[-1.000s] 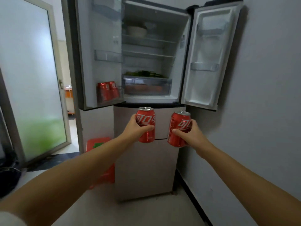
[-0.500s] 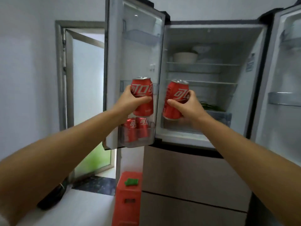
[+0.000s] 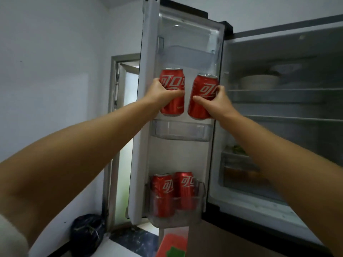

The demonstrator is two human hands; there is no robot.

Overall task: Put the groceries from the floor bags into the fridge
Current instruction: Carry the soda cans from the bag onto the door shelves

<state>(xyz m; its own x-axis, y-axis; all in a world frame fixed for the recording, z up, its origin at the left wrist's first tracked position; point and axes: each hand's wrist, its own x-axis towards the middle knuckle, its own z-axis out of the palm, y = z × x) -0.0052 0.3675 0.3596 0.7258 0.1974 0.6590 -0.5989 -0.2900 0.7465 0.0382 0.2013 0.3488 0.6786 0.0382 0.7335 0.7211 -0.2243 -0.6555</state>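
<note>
My left hand [image 3: 163, 93] grips a red cola can [image 3: 173, 80] upright in front of the open left fridge door [image 3: 178, 156]. My right hand [image 3: 217, 102] grips a second red cola can [image 3: 201, 93], tilted slightly, right beside the first. Both cans hang just above the door's clear middle shelf [image 3: 181, 131], which holds nothing. Two more red cans [image 3: 172, 190] stand in the door's bottom shelf [image 3: 176, 217].
The fridge interior [image 3: 282, 108] is open to the right, with a white bowl [image 3: 259, 82] on an upper shelf and greens over a drawer [image 3: 239, 164]. A dark bag [image 3: 87, 234] lies on the floor by the doorway. A red stool [image 3: 172, 245] stands below the door.
Both hands have lifted the cans higher and to the left, from in front of the fridge body to the upper part of the left door. The view has closed in on the door.
</note>
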